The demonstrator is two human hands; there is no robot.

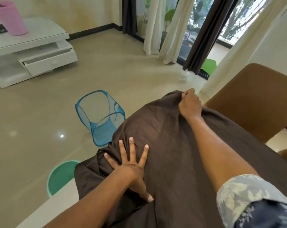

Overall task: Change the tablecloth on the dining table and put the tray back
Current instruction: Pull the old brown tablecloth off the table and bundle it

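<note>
A dark brown tablecloth (pixel 164 129) lies spread over the dining table, bunched in folds at its left edge. My left hand (pixel 131 163) presses flat on the cloth with its fingers spread, near those folds. My right hand (pixel 189 104) reaches across and pinches the far edge of the cloth, lifting it slightly. A strip of the pale table top (pixel 57 206) shows bare at the lower left. No tray is in view.
A blue mesh laundry hamper (pixel 100 116) lies tipped on the floor past the table. A green tub (pixel 62 176) sits by the table's left edge. A brown chair (pixel 254 99) stands at the right. A white TV unit (pixel 29 50) with a pink bin (pixel 11 17) is far left.
</note>
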